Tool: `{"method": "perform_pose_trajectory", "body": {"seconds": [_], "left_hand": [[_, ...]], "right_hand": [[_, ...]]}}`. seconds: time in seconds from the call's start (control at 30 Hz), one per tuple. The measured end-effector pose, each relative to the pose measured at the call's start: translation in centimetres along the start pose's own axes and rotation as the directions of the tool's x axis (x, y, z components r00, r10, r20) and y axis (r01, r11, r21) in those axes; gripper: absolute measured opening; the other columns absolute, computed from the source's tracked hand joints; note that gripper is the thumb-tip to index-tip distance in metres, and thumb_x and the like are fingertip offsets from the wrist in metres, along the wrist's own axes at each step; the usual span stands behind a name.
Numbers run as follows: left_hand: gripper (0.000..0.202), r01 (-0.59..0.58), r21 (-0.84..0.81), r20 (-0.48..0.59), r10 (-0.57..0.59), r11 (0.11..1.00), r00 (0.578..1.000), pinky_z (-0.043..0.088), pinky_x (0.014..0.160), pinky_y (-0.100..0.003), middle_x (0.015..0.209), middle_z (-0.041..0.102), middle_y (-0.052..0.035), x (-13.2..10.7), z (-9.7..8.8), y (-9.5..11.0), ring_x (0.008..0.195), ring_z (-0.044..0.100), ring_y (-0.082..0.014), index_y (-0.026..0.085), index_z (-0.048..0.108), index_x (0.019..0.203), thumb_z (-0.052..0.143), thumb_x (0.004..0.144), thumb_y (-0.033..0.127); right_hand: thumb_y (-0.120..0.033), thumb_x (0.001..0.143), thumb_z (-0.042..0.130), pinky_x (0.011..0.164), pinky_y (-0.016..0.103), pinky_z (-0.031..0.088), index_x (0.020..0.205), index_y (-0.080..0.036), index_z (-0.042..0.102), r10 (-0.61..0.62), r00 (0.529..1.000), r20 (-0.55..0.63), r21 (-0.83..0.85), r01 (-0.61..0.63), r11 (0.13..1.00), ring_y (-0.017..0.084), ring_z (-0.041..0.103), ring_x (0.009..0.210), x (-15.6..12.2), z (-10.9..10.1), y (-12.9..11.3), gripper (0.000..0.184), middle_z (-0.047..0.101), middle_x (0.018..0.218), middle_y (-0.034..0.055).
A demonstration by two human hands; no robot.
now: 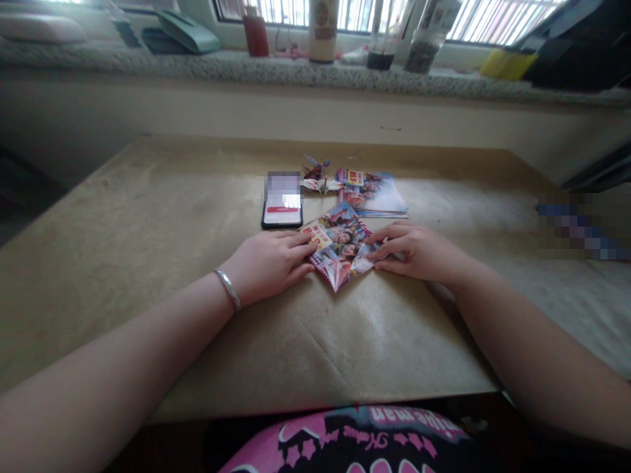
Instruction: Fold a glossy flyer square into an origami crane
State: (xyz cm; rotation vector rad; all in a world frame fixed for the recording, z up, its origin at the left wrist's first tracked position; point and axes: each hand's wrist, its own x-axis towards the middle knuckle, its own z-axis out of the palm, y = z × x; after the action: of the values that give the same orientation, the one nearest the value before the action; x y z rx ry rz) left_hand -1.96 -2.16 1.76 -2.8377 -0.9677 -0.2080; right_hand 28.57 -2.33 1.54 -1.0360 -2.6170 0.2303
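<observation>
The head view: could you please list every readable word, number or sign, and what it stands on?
Black-and-pink garment: seemingly "man"; its other lettering is unclear.
Folded sheet: figures on yellow, too blurred to quote surely.
Stack of sheets: figures on yellow, likewise blurred.
Phone: screen pixelated, unreadable.
Pale bottle: label too blurred.

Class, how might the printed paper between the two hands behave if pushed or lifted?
The printed paper looks thin, so it is probably light and bendable. Lying flat on the table, it would likely slide rather than tip.
</observation>
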Motion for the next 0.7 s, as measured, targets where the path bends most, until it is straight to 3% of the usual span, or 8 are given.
{"method": "perform_pose_trajectory", "body": {"seconds": [0.27, 0.4, 0.53, 0.7], "left_hand": [[0.040, 0.198, 0.094, -0.070, -0.191, 0.976, 0.979, 0.056, 0.070, -0.037, 0.113, 0.070, -0.0054, -0.3, -0.6, 0.7, 0.096, 0.069, -0.0249, 0.017, 0.069, 0.108, 0.040, 0.093, 0.041], [0.041, 0.247, 0.098, -0.034, -0.244, 0.964, 0.969, 0.053, 0.065, -0.035, 0.100, 0.073, -0.0055, -0.2, -0.6, 0.3, 0.089, 0.069, -0.0245, 0.019, 0.072, 0.095, 0.037, 0.094, 0.041], [0.038, 0.208, 0.089, -0.058, -0.203, 0.974, 0.977, 0.051, 0.069, -0.033, 0.095, 0.071, -0.0073, -0.1, -0.4, -0.3, 0.085, 0.066, -0.0226, 0.018, 0.070, 0.100, 0.039, 0.094, 0.039], [0.036, 0.052, 0.081, -0.079, -0.046, 0.995, 0.996, 0.050, 0.074, -0.033, 0.100, 0.065, -0.0095, 0.0, 0.1, -0.2, 0.088, 0.060, -0.0215, 0.021, 0.067, 0.112, 0.042, 0.094, 0.039]], "right_hand": [[-0.027, 0.082, 0.062, 0.080, 0.033, 0.054, 0.088, -0.026, 0.076, 0.043, 0.999, -0.013, -0.011, -0.043, 0.999, 0.018, 0.067, 0.090, -0.7, -0.2, 1.2, 0.016, 0.071, 0.106, 0.0051], [-0.028, 0.083, 0.061, 0.081, 0.034, 0.054, 0.089, -0.025, 0.076, 0.056, 0.998, -0.006, -0.018, -0.056, 0.998, 0.019, 0.067, 0.090, -0.8, -0.3, 1.3, 0.017, 0.071, 0.106, 0.0048], [-0.026, 0.082, 0.061, 0.087, 0.037, 0.051, 0.088, -0.024, 0.074, 0.026, 0.999, -0.027, -0.042, -0.027, 0.999, 0.020, 0.065, 0.094, -0.6, -0.4, 0.7, 0.014, 0.071, 0.106, 0.0045], [-0.024, 0.084, 0.059, 0.089, 0.040, 0.049, 0.092, -0.026, 0.074, -0.030, 0.997, -0.075, -0.057, 0.025, 0.998, 0.021, 0.062, 0.096, 0.0, -0.2, -0.7, 0.017, 0.070, 0.107, 0.0047]]}}
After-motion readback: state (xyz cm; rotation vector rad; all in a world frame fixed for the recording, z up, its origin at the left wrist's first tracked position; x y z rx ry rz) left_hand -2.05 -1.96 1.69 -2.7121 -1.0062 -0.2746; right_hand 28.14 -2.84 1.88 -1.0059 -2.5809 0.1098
